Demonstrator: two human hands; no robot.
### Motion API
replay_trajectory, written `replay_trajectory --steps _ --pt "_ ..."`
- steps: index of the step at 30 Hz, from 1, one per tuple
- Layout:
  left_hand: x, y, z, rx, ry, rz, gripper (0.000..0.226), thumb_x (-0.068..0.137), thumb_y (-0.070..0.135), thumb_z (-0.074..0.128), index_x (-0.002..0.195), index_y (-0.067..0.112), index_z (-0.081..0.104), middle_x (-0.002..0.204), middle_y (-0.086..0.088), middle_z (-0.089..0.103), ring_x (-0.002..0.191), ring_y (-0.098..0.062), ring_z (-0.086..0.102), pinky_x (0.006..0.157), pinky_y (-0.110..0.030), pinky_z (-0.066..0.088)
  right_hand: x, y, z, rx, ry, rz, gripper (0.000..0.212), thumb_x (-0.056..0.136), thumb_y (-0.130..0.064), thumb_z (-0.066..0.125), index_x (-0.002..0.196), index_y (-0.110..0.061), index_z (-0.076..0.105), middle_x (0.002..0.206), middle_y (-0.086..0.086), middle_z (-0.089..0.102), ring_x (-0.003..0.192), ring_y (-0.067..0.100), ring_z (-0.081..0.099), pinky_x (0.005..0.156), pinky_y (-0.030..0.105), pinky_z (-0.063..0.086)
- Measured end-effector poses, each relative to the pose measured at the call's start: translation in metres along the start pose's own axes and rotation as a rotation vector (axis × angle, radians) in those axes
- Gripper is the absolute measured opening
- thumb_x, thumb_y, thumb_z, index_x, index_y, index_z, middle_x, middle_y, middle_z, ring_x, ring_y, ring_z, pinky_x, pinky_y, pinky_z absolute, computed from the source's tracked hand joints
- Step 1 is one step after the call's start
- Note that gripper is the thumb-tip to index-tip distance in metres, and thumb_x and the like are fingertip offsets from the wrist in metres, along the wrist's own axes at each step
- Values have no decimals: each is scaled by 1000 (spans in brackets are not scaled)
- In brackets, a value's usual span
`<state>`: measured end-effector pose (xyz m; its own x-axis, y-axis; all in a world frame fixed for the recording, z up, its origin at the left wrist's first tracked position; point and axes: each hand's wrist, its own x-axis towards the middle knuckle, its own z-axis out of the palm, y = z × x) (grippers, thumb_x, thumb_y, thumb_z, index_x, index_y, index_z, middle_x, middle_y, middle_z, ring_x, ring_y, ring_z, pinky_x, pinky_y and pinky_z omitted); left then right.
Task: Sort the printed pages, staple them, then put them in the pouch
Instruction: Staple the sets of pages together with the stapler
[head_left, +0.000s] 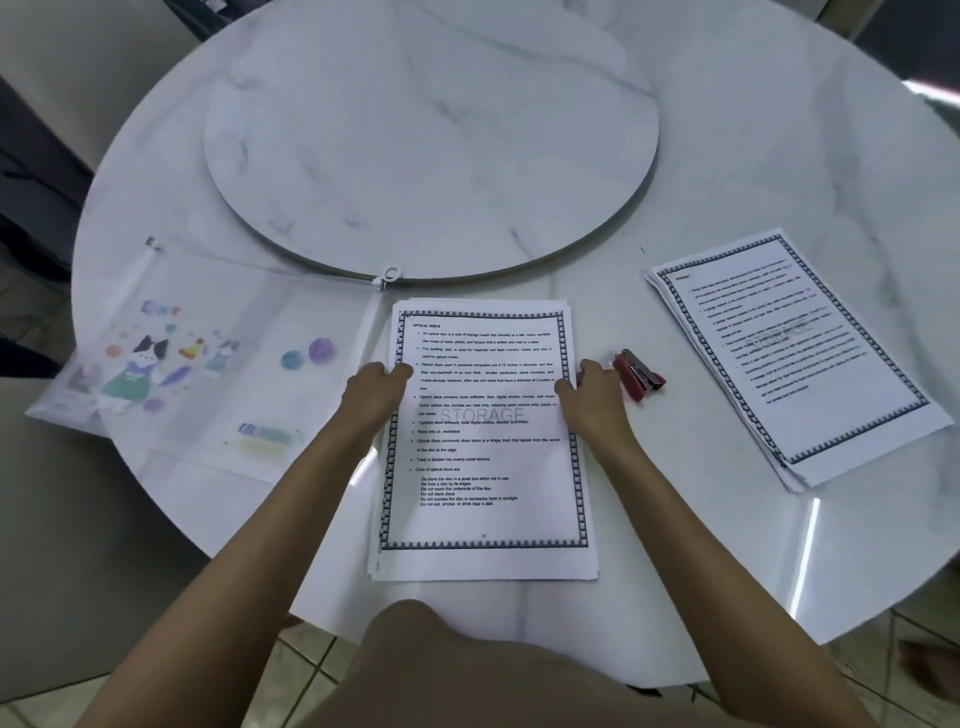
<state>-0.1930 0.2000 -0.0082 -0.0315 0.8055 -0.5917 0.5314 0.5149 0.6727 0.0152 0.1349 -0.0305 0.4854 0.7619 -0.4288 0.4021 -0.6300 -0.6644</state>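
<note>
Left hand (376, 387) and right hand (589, 387) each pinch a side edge of the centre page stack (483, 467).
A cartoon-printed clear pouch (208, 358) lies at frame left, a red stapler (639, 375) just beside the right hand, and a second page stack (800, 353) at frame right.

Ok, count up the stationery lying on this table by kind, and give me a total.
Stacks of printed pages: 2 (middle stack, right stack)
Red stapler: 1
Clear pouch: 1
Total: 4
</note>
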Motion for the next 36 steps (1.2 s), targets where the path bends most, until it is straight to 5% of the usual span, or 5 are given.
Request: replay_trajectory --steps 13,19,26,31,36 --pt "5 2 -12 -39 -98 -13 23 91 15 46 70 7 49 61 -6 45 52 -17 40 52 -23 34 -5 -9 -6 261 -25 73 21 92 -10 45 102 0 60 93 8 62 88 24 58 71 28 47" --pt "6 -5 -13 0 -156 61 10 93 14 46 85 8 49 64 -4 41 53 -15 37 43 -15 33 -17 -5 -5 275 7 -2 18 94 -10 40 102 -9 57 91 1 60 88 20 56 67 26 45" --pt "-7 -1 -7 -192 -191 194 31 96 16 45 126 11 51 122 -3 58 109 -22 56 94 -34 44 -29 -12 -11 387 -31 -32 26 95 -16 41 115 -9 56 115 8 63 105 24 60 96 44 48" --pt "-30 37 -20 -291 -65 376 29 97 15 43 125 12 51 110 4 57 90 -10 57 78 -23 46 -39 -37 -26 451 150 -191 23 96 -21 43 87 -1 48 85 21 57 76 34 55 72 37 46" --pt "-61 75 -42 -457 -8 666 15 96 19 47 111 20 52 102 10 64 91 -1 64 79 -21 53 -67 -73 -55 588 321 -472 10 95 -28 46 88 -26 53 91 4 60 90 27 59 90 51 49"
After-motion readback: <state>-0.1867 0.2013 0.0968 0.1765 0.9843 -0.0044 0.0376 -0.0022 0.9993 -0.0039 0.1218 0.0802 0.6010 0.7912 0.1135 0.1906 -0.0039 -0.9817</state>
